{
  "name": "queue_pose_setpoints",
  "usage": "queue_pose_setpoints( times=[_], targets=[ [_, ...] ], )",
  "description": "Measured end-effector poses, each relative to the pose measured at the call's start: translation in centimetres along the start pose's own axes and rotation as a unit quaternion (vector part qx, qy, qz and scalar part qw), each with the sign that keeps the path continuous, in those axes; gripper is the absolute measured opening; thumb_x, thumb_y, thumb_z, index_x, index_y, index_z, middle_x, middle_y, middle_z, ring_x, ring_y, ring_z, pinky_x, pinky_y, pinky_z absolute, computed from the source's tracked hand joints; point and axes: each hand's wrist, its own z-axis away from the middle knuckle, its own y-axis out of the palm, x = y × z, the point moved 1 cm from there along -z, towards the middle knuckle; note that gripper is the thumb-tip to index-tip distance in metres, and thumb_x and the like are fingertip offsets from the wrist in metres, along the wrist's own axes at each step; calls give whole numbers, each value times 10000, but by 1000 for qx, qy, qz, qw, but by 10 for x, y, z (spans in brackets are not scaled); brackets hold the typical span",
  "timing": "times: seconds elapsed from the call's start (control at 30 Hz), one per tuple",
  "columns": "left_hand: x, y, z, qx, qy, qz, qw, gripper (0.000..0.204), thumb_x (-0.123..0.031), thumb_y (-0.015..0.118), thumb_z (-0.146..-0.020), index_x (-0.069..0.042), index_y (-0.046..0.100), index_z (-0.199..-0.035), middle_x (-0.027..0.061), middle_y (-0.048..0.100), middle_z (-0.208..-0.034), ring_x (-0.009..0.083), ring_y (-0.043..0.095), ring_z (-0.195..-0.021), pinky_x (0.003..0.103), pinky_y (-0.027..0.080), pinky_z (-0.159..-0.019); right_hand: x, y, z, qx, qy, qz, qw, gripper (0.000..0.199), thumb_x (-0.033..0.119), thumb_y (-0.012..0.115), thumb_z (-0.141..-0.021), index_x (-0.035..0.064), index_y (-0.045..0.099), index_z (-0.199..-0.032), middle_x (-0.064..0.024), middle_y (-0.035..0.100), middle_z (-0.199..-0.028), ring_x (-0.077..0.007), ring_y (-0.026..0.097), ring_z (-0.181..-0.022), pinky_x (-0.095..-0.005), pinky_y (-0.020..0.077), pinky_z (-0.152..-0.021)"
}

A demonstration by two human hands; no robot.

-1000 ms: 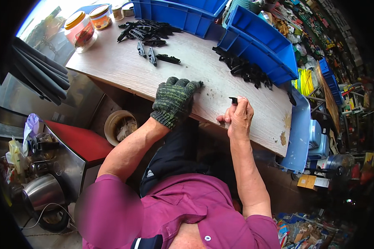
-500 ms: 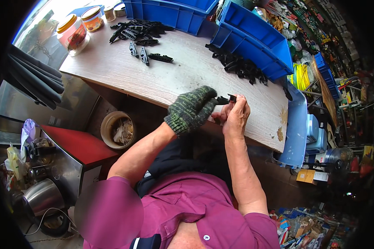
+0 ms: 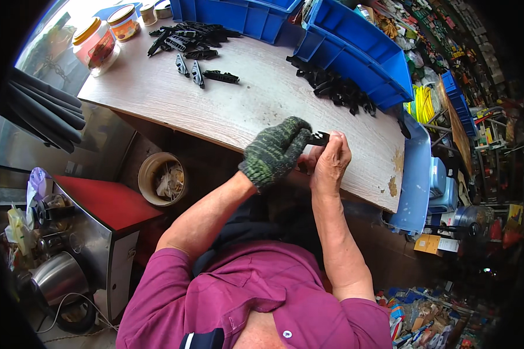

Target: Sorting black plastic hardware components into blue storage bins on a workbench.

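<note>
Black clip (image 3: 318,138) now between both hands.

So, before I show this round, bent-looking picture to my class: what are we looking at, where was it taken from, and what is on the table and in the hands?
The picture comes from a wide-angle camera worn on a person's head, looking down, which is why straight edges curve. No machine here: the two arms at the bottom are the wearer's own. The left hand wears a knitted glove; the right hand is bare. Together they hold a small black plastic part over the near edge of a wooden table. Further back lie heaps of similar black parts, two blue bins and some jars. A bucket stands under the table.
</note>
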Motion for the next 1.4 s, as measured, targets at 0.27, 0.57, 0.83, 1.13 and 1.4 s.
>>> queue_pose_setpoints(
  times=[0.27,0.57,0.83,1.13,1.4],
  targets=[
    [-15,42,1,-68,-30,37,997,336,-190,565,-959,-31,563,-1255,223,645,-1161,405,644,-993,473,511,-844,-5,-18,-6,-31,-126,95,987,268,175,486,-994,85,464,-742,45,395,-674,-65,359,-603,-266,331,-525],
    [-10,43,8,-81,30,49,995,338,-265,563,-980,-40,569,-1232,229,694,-911,418,672,-818,488,528,-716,-3,-15,2,-5,-124,78,989,255,171,509,-998,105,481,-753,76,380,-678,-34,331,-625,-242,312,-551],
    [-7,-11,-9,-81,167,-206,961,303,-225,554,-951,-87,621,-1212,191,665,-1149,372,617,-1098,458,496,-900,16,-31,-8,-72,50,-65,994,311,252,492,-986,110,444,-713,16,345,-533,-111,384,-434,-352,543,-490],
    [53,-120,-55,-84,122,-575,804,280,-145,538,-875,-105,673,-1117,177,652,-1135,420,541,-1200,569,361,-1041,58,-161,-90,-420,-9,-35,907,364,355,641,-896,79,427,-795,-44,320,-506,-218,399,-400,-570,602,-612],
    [40,-76,-58,-3,147,-490,859,306,-95,568,-849,-183,695,-1114,149,640,-1010,352,620,-985,485,499,-804,31,-144,-115,-257,31,99,961,272,207,740,-845,43,589,-1001,-40,507,-647,-125,439,-386,-347,555,-429]
  ],
)
